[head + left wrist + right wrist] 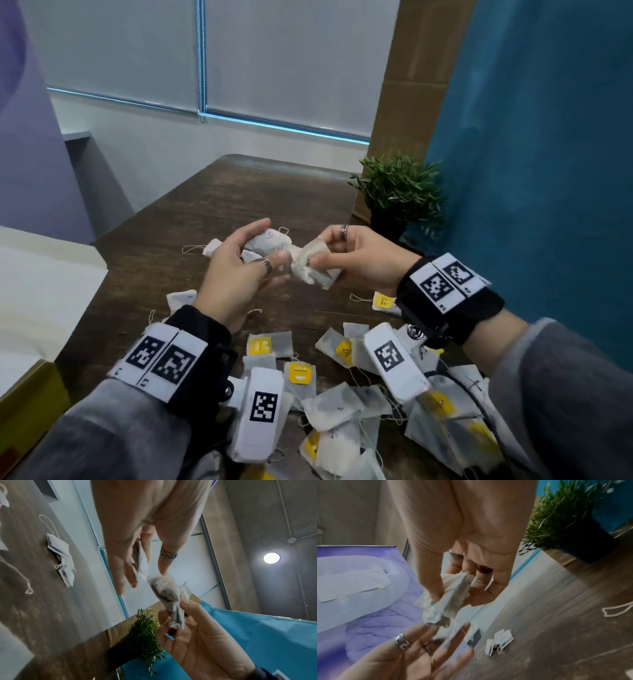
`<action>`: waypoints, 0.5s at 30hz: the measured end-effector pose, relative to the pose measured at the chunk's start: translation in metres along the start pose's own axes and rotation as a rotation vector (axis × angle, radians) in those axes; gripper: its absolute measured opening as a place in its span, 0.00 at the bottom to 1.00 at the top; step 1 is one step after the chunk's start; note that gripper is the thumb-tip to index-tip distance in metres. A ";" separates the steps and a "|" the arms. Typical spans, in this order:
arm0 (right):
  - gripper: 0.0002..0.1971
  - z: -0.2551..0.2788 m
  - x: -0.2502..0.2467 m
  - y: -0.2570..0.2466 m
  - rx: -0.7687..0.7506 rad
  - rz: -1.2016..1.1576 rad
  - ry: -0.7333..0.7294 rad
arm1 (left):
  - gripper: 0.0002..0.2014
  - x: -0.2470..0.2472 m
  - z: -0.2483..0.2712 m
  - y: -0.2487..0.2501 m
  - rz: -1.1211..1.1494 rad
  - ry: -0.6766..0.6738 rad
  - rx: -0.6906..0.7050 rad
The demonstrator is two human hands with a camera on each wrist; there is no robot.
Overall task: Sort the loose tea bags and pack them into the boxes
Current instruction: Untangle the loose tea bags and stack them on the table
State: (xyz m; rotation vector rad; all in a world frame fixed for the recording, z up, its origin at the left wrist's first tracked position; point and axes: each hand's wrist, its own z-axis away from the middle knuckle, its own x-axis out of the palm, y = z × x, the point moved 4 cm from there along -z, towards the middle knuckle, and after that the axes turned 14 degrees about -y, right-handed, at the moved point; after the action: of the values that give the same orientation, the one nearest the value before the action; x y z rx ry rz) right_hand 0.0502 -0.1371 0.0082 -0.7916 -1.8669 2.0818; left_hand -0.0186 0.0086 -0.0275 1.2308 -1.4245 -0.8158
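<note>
**Both hands held tea bags above the table**

No brand could be read. A faint purple mark, like a handwritten 9, showed on the tea bag bundle [265, 241] in the left hand [236, 270]; the yellow tags [300, 372] in the loose pile [346, 404] carried print too small to make out. The wrist bands bore black-and-white square code markers.

The left hand's fingers curled round its bundle, which lay across the palm and stuck out toward 1 o'clock past the fingertips. The right hand [363, 260] pinched a crumpled tea bag [313, 265] between thumb and fingers; the bag jutted toward 9 o'clock from that grip, touching or nearly touching the left hand's bundle. Both were held in the air above the wooden table [191, 209], at 12 o'clock from the pile, which lay near the person's wrists.

The head view alone showed the pile and the potted plant [399, 192] at 2 o'clock from the hands. The left wrist view showed the crumpled tea bag [169, 596] gripped at its lower end by the right hand [197, 635], and a patterned ring on a left finger. The right wrist view showed dark tea through the paper of the bag [453, 599], a few stray bags [500, 642] lying on the table beyond the hands, and the left hand [412, 654] blurred.
</note>
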 end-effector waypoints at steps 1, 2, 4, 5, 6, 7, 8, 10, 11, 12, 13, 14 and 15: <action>0.09 0.002 -0.004 -0.002 -0.016 -0.012 0.000 | 0.21 0.000 0.000 -0.002 0.014 0.017 -0.036; 0.09 0.003 -0.007 -0.003 -0.035 -0.036 0.005 | 0.20 0.000 0.001 -0.003 0.017 0.029 -0.080; 0.08 0.005 -0.013 -0.006 -0.065 -0.090 0.003 | 0.22 0.004 0.002 -0.005 -0.024 -0.037 -0.184; 0.08 0.005 -0.014 -0.005 -0.061 -0.110 -0.010 | 0.25 0.008 0.002 -0.007 -0.050 -0.113 -0.227; 0.08 0.005 -0.013 -0.004 -0.046 -0.119 -0.028 | 0.25 0.013 0.004 -0.008 -0.053 -0.186 -0.245; 0.08 0.004 -0.012 -0.002 -0.022 -0.119 -0.043 | 0.21 0.017 0.005 -0.010 -0.032 -0.231 -0.241; 0.08 0.004 -0.011 0.001 0.002 -0.116 -0.050 | 0.16 0.020 0.007 -0.010 0.000 -0.256 -0.227; 0.08 0.006 -0.020 0.003 0.048 -0.109 0.006 | 0.12 0.020 0.007 -0.012 0.020 -0.236 -0.218; 0.09 0.008 -0.031 0.004 0.075 -0.100 0.088 | 0.12 0.018 0.007 -0.012 0.018 -0.207 -0.220; 0.09 0.012 -0.048 0.008 0.112 -0.067 0.196 | 0.12 0.015 0.007 -0.012 0.019 -0.176 -0.224; 0.10 0.017 -0.068 0.013 0.162 -0.004 0.307 | 0.13 0.012 0.007 -0.012 0.020 -0.146 -0.228; 0.12 0.023 -0.086 0.021 0.227 0.092 0.399 | 0.16 0.009 0.006 -0.013 0.019 -0.124 -0.232; 0.13 0.028 -0.102 0.029 0.315 0.210 0.447 | 0.19 0.007 0.007 -0.014 0.010 -0.116 -0.239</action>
State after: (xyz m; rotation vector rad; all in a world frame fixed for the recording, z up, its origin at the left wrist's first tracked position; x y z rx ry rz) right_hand 0.1246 -0.2172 0.0046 -1.2810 -1.2340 2.0246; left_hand -0.0210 -0.0026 -0.0398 1.0074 -1.3787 -1.0329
